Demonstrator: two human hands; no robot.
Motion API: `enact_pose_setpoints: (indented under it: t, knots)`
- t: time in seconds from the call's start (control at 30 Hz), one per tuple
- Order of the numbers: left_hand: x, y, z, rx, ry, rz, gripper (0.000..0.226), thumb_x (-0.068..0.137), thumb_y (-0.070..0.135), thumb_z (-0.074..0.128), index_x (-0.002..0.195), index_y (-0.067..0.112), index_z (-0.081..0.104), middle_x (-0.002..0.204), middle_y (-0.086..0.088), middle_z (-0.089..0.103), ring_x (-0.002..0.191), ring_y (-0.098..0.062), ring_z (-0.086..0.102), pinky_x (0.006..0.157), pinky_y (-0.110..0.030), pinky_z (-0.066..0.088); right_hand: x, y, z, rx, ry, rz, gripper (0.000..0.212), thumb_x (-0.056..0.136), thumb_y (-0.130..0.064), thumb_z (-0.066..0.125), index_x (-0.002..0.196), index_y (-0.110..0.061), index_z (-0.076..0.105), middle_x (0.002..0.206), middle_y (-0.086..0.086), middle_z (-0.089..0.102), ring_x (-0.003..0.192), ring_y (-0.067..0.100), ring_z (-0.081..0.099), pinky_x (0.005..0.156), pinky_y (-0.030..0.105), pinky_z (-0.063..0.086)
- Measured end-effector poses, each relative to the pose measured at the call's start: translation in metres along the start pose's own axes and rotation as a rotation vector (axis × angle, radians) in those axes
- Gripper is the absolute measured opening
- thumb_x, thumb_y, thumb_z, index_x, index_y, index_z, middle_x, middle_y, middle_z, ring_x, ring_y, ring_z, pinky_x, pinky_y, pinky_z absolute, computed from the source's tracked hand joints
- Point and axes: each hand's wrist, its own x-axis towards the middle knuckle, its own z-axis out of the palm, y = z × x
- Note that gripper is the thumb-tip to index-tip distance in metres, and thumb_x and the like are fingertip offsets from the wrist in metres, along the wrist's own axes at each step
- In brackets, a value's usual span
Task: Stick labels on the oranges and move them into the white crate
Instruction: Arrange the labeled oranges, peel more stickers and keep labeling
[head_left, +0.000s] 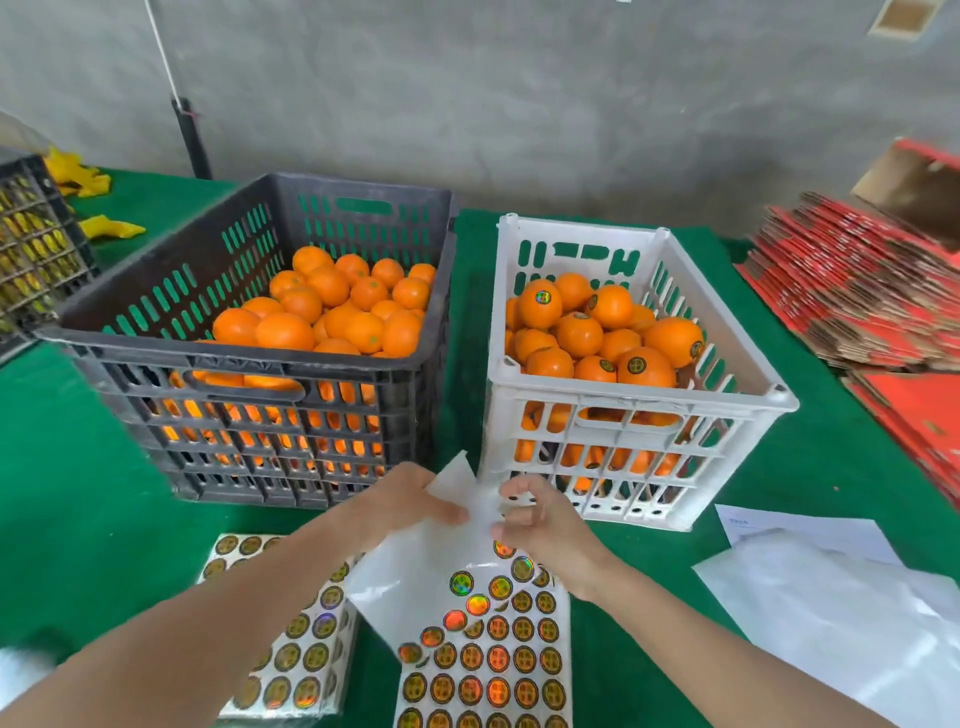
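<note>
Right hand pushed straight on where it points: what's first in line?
Right hand likely meets the left hand, pinching the same white backing sheet; beyond, the dark grey slotted crate. Depth unclear.

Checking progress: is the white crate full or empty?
Partly full: the white crate holds a heap of oranges below its rim.

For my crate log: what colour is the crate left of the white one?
Dark grey crate, clearest in the head view.

Label sheet (483, 670) in front of me, cover half-peeled. Stickered oranges (579, 332) heap the white crate (631, 402), bare oranges (332, 312) the black crate (249, 364).
</note>
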Motion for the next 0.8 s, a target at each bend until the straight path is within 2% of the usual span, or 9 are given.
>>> enact_pose_setpoints:
  t: [0.1, 0.23, 0.3, 0.37, 0.47, 0.53, 0.63, 0.8]
  knots:
    - [0.002, 0.001, -0.01, -0.085, -0.152, -0.079, 0.012, 0.083, 0.01, 0.07, 0.094, 0.012, 0.072, 0.091, -0.004, 0.076, 0.083, -0.02, 0.073, 0.067, -0.027, 0.058, -0.006, 0.003, -0.002, -0.071, -0.026, -0.081, 0.027, 0.081, 0.0, 0.068, 0.091, -0.023, 0.057, 0.076, 0.001, 0.063, 0.072, 0.012, 0.061, 0.072, 0.021, 0.05]
    - [0.001, 0.001, -0.015, -0.183, -0.333, -0.165, 0.021, 0.088, 0.003, 0.062, 0.107, 0.007, 0.067, 0.106, -0.013, 0.072, 0.096, -0.029, 0.07, 0.076, -0.036, 0.058, -0.011, -0.001, 0.003, -0.124, -0.088, -0.122, 0.024, 0.086, -0.004, 0.063, 0.09, -0.027, 0.065, 0.075, -0.005, 0.068, 0.056, 0.002, 0.058, 0.059, 0.014, 0.046]
    - [-0.001, 0.002, -0.018, -0.245, -0.376, -0.183, 0.023, 0.089, 0.004, 0.061, 0.111, 0.004, 0.065, 0.11, -0.017, 0.07, 0.096, -0.031, 0.069, 0.078, -0.039, 0.058, -0.012, 0.0, 0.004, -0.155, -0.097, -0.146, 0.023, 0.088, -0.006, 0.062, 0.092, -0.028, 0.067, 0.076, -0.006, 0.068, 0.058, 0.003, 0.057, 0.062, 0.016, 0.048]
    - [-0.005, 0.004, -0.018, -0.292, -0.4, -0.197, 0.03, 0.088, 0.006, 0.06, 0.118, 0.0, 0.061, 0.117, -0.022, 0.065, 0.101, -0.035, 0.066, 0.086, -0.045, 0.055, -0.015, 0.001, 0.006, -0.176, -0.069, -0.197, 0.021, 0.086, -0.006, 0.066, 0.093, -0.025, 0.069, 0.078, -0.004, 0.069, 0.063, 0.004, 0.06, 0.068, 0.017, 0.05]
    - [-0.009, 0.003, -0.016, -0.36, -0.391, -0.222, 0.047, 0.078, 0.01, 0.064, 0.123, -0.003, 0.057, 0.124, -0.027, 0.059, 0.108, -0.04, 0.059, 0.098, -0.052, 0.046, -0.018, 0.002, 0.01, -0.222, 0.023, -0.34, 0.016, 0.082, -0.005, 0.07, 0.094, -0.015, 0.073, 0.081, 0.006, 0.071, 0.066, 0.004, 0.058, 0.071, 0.016, 0.051]
    - [-0.011, 0.002, -0.014, -0.385, -0.385, -0.231, 0.051, 0.074, 0.014, 0.066, 0.121, -0.003, 0.058, 0.123, -0.026, 0.06, 0.109, -0.04, 0.059, 0.1, -0.053, 0.044, -0.021, 0.004, 0.012, -0.275, 0.082, -0.479, 0.013, 0.081, -0.004, 0.071, 0.092, -0.009, 0.075, 0.082, 0.008, 0.072, 0.065, 0.003, 0.057, 0.068, 0.02, 0.052]
    - [-0.011, -0.002, -0.012, -0.406, -0.373, -0.247, 0.042, 0.073, 0.016, 0.066, 0.113, 0.0, 0.062, 0.109, -0.022, 0.067, 0.101, -0.037, 0.062, 0.097, -0.051, 0.046, -0.022, 0.009, 0.014, -0.354, 0.154, -0.71, 0.011, 0.079, -0.001, 0.072, 0.089, -0.005, 0.075, 0.081, 0.009, 0.068, 0.067, 0.012, 0.059, 0.064, 0.03, 0.053]
    - [-0.007, -0.009, -0.009, -0.452, -0.34, -0.258, 0.037, 0.075, 0.017, 0.067, 0.107, -0.001, 0.064, 0.101, -0.021, 0.069, 0.095, -0.036, 0.064, 0.098, -0.051, 0.046, -0.019, 0.013, 0.016, -0.5, 0.278, -0.967, 0.007, 0.074, 0.002, 0.073, 0.08, -0.002, 0.075, 0.077, 0.01, 0.062, 0.068, 0.01, 0.056, 0.057, 0.025, 0.051]
